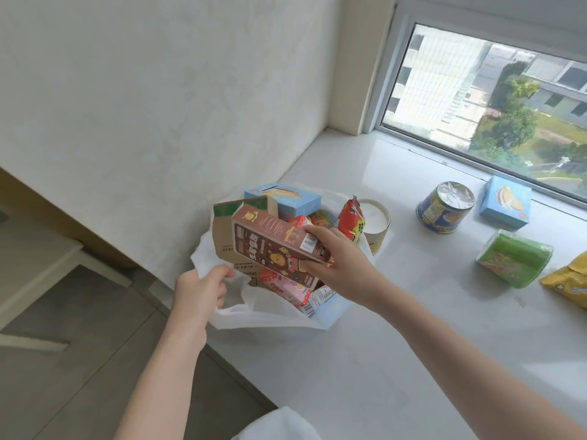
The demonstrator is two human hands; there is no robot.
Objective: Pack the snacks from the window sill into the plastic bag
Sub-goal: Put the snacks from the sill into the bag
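**A brown snack box going into an almost full plastic bag**

Head view: a person stands at a pale window sill (pixel 397 312), seen from above. A white plastic bag (pixel 270 315) sits at the sill's left end by the wall, crowded with boxes and packets. The right hand (pixel 336 265) grips a long brown snack box (pixel 279 246) by its near end, fingers curled round it, holding it tilted over the bag's mouth. The left hand (pixel 200 290) pinches the bag's near left rim and holds it open.

To do this step well, it seems best to keep the rim pulled wide and slide the box in lengthwise, into a gap beside the kraft carton (pixel 225 236), so nothing gets pushed out.

Still on the sill to the right: a blue tub (pixel 444 211), a blue box (pixel 505 203), a green tub (pixel 514 258) on its side and a yellow packet (pixel 568 281).
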